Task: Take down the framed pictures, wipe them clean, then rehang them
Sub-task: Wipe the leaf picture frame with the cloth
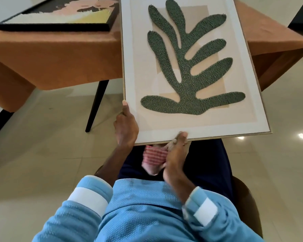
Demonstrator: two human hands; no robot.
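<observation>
A tall framed picture [191,67] with a green leaf shape on a beige ground and a thin wooden frame leans from my lap up over the table's edge. My left hand [125,124] grips its lower left corner, thumb on the front. My right hand [175,154] grips the bottom edge near the middle, thumb on the white mat, and holds a red-and-white striped cloth [153,158] bunched beneath the frame.
A table under a rust-orange cloth [51,55] stands ahead, with a black leg [96,105]. A second picture in a black frame [59,16] lies flat on its left side. Pale glossy floor tiles [42,145] surround my chair.
</observation>
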